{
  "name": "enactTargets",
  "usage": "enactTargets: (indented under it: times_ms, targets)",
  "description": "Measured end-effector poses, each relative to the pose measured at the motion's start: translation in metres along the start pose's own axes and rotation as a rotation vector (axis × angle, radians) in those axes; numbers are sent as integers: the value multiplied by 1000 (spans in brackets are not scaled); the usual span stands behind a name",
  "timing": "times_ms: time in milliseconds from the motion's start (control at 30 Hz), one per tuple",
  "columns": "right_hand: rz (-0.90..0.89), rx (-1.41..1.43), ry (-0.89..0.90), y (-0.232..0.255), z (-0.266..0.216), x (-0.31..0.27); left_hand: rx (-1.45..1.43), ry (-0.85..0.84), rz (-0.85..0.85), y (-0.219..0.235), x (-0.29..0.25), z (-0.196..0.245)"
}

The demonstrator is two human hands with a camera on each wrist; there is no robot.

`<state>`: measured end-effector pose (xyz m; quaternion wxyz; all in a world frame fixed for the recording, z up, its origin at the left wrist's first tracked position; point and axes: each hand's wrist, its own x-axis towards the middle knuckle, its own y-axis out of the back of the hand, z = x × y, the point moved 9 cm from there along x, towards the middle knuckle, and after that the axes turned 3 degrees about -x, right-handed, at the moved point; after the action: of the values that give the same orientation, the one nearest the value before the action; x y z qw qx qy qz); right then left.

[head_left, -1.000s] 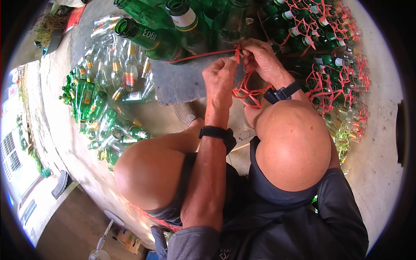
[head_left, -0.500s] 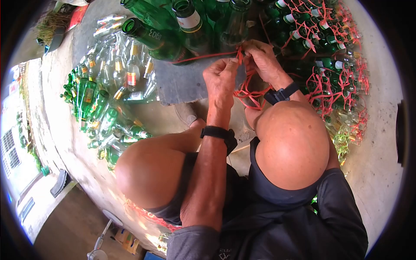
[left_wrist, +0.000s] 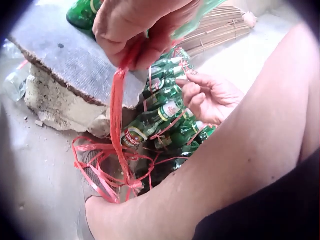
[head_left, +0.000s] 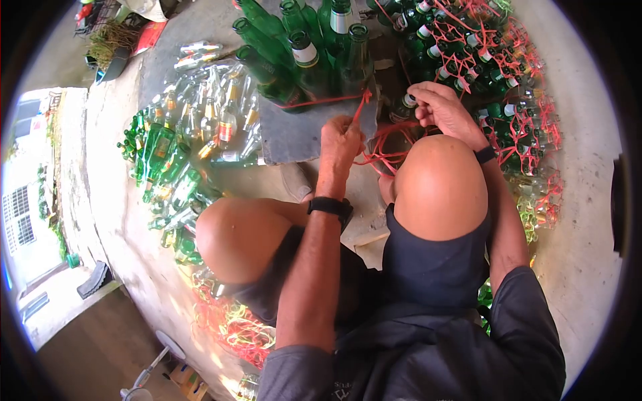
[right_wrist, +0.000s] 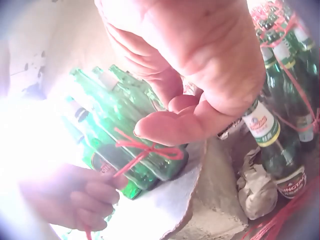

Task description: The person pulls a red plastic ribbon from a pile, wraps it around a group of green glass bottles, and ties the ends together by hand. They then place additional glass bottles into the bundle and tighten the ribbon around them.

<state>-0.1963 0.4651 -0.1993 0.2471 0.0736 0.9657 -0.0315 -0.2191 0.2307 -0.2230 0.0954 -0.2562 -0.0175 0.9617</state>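
Observation:
My left hand (head_left: 340, 146) pinches a red plastic string (left_wrist: 117, 110) between thumb and fingers. It pulls taut from the group of green bottles (head_left: 309, 55), which stands upright on a grey slab (head_left: 291, 137). Around the bottles' lower part runs a red band, tied at the near right corner in a small bow (right_wrist: 150, 149). My right hand (head_left: 447, 112) hovers to the right of the bow, apart from the string, its fingers loosely bent and nothing seen between them. Below the left hand, a tangle of red string (left_wrist: 95, 150) hangs down by the foot.
At the right stand many green bottles (head_left: 461, 63) bound with red string. Clear and green bottles (head_left: 227, 127) lie heaped on the left of the slab. Loose red and yellow string (head_left: 231, 321) is on the floor behind the left knee. My knees flank both arms.
Both hands were together at the knot. The right hand has let go and moved right; the left has drawn down towards me with the string. The head view has shifted, showing more of the bottles.

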Motion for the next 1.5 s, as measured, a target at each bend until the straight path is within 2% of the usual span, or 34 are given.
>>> enactTargets:
  times_ms: [67,100,133,200,267,400,467,500,533,600,667,733,800,867,933,1000,1067,1133,1300,1500]
  targets:
    - [15,-38,29,6,-22,-18,241,-56,-38,5,3,0]
    - [17,-37,54,9,-31,-24,241,-77,-33,15,21,-26]
    - [14,-38,73,10,-40,-30,572,-513,-25,18,38,-36]
    - [0,-97,125,10,-62,-40,901,-967,2,0,17,-11]
    - [0,-133,170,10,-81,-46,716,-599,108,9,-10,35]
    - [-80,-179,270,-8,-126,-59,655,-666,121,12,-40,92]
    - [-80,-307,351,-22,-149,-62,701,-766,99,19,-44,118]
    - [-79,-358,385,-29,-162,-63,920,-884,23,20,-35,120]
    - [-81,-359,390,-34,-173,-62,921,-888,28,26,-46,142]
    - [-104,-516,481,-49,-201,-61,611,-626,46,50,-50,176]
    - [-80,-561,522,-59,-225,-55,502,-670,82,71,-52,202]
    - [-79,-651,640,-78,-252,-55,544,-669,121,84,-56,230]
    - [-21,-693,606,-86,-261,-51,516,-718,141,88,-61,250]
    - [-42,-636,764,-94,-271,-30,487,-710,109,79,-56,253]
    - [-20,-630,795,-105,-277,-19,458,-703,79,68,-50,250]
    - [-11,-690,860,-117,-280,-15,697,-841,104,47,-53,251]
    - [2,-739,870,-123,-280,-6,692,-795,116,39,-47,241]
    - [2,-772,931,-127,-281,0,743,-840,166,34,-48,238]
    - [59,-818,934,-128,-284,17,697,-812,159,33,-44,232]
    - [51,-808,957,-143,-281,38,843,-781,156,22,-32,226]
